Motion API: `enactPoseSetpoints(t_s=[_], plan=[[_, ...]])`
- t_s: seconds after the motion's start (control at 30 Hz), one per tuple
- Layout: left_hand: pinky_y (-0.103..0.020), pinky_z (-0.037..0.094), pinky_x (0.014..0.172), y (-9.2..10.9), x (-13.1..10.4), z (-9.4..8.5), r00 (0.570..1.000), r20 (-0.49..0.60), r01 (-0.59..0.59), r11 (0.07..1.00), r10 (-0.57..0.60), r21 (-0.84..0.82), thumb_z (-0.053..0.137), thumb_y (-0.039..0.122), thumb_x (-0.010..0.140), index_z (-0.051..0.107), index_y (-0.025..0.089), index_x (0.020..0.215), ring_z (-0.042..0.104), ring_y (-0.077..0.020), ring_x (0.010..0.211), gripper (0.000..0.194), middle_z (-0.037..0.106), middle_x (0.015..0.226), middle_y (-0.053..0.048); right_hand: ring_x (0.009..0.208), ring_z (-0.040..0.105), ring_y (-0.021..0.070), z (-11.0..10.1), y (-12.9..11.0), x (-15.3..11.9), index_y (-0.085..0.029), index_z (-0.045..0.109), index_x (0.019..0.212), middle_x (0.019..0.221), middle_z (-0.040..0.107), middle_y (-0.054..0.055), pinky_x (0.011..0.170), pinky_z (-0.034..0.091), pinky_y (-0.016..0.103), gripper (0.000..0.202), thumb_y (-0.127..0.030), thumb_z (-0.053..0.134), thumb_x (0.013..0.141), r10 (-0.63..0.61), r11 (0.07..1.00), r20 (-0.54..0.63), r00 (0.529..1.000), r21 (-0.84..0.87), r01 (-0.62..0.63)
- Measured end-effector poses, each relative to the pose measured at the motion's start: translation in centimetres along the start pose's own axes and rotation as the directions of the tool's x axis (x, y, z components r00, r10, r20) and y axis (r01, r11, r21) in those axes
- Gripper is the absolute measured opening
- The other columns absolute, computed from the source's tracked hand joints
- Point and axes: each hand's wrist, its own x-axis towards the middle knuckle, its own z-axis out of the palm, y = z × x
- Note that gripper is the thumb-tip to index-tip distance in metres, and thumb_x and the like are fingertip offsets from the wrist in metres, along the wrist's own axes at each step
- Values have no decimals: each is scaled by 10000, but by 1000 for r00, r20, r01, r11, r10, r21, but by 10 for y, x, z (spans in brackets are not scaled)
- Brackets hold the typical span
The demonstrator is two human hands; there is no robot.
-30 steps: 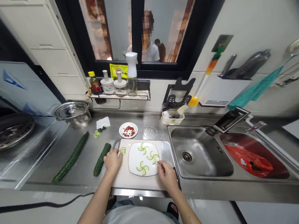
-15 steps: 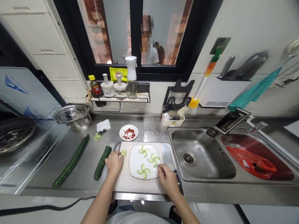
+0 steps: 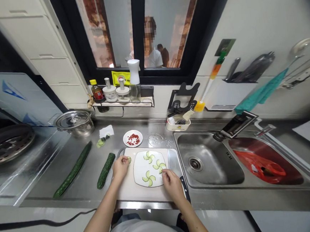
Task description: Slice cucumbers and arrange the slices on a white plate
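Note:
A white plate (image 3: 140,167) with three pinwheels of cucumber slices lies on the cutting board (image 3: 128,189). My left hand (image 3: 120,167) is at the board's left side, its thumb and fingers pinched at a cucumber slice (image 3: 129,160). At the plate's right edge, my right hand (image 3: 172,182) has its fingers drawn together beside the right pinwheel (image 3: 159,166); whether anything is between them is too small to tell. A knife (image 3: 175,164) lies along the board's right side. Left of the board are a short cucumber (image 3: 105,171) and a longer one (image 3: 73,170).
Behind the board stands a small dish (image 3: 132,138) of red pieces. Cucumber scraps (image 3: 100,142) lie by a white tissue (image 3: 106,131). A lidded pot (image 3: 76,124) is at the back left. The double sink (image 3: 209,161) is on the right. A person shows in the window.
My left fingers have drawn together at the slice on the board. My right hand has shifted slightly left over the plate's edge. The whole view has moved a little.

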Motion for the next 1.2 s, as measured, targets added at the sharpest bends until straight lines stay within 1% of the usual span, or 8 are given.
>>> enactPoseSetpoints(t_s=[0.27,0.53,0.7,0.83,0.93,1.03,1.1,1.2], plan=[[-230,433,599,60,-9,-23,988,108,-43,868,111,-495,708,328,598,636,154,708,558,-123,612,218,632,656,-5,798,616,186,-9,-36,43,-191,662,973,894,689,74,746,470,294,252,-299,458,870,-96,994,21,995,61,95],[-218,450,619,105,-32,-47,948,165,-144,828,272,-541,734,311,650,666,153,745,570,-117,654,197,651,709,-12,812,580,166,-14,-98,78,-203,654,1012,897,656,45,746,456,293,230,-293,537,837,-202,958,131,971,233,168],[-236,461,646,118,-40,-52,933,195,-153,825,302,-544,741,343,658,669,153,729,577,-127,668,215,664,721,-25,789,578,152,-7,-112,83,-207,662,855,837,670,23,716,439,272,155,-289,531,840,-241,927,216,946,340,158],[-229,450,647,117,-42,-54,957,132,-140,805,260,-576,758,322,630,671,161,823,575,-124,687,266,659,751,-18,745,569,145,-5,-114,84,-197,636,766,771,662,14,694,437,264,167,-297,521,835,-190,915,203,961,392,97],[-217,435,648,112,-47,-52,982,88,-70,763,165,-642,745,336,645,653,165,887,572,-115,691,310,641,735,-4,736,568,148,-6,-112,86,-196,634,758,753,658,13,679,444,261,176,-327,536,822,-136,898,178,975,438,45],[-186,386,573,105,-53,-45,985,168,95,696,37,-712,719,393,680,629,161,898,523,-79,594,331,608,660,19,743,571,151,-8,-110,89,-191,633,753,747,653,15,683,446,262,195,-348,540,821,-107,889,170,980,458,18],[-169,317,497,102,-57,-39,949,314,252,623,-11,-741,700,445,701,611,162,955,470,-55,519,390,598,635,27,752,575,151,-9,-109,89,-188,632,753,755,655,18,690,446,261,202,-352,539,825,-107,886,173,979,464,15],[-160,274,462,100,-59,-31,848,530,466,498,-14,-731,672,491,731,574,178,1062,463,-46,491,466,606,646,24,762,580,149,-9,-109,89,-188,633,758,766,660,17,694,445,256,194,-340,536,828,-123,883,173,977,469,28]])
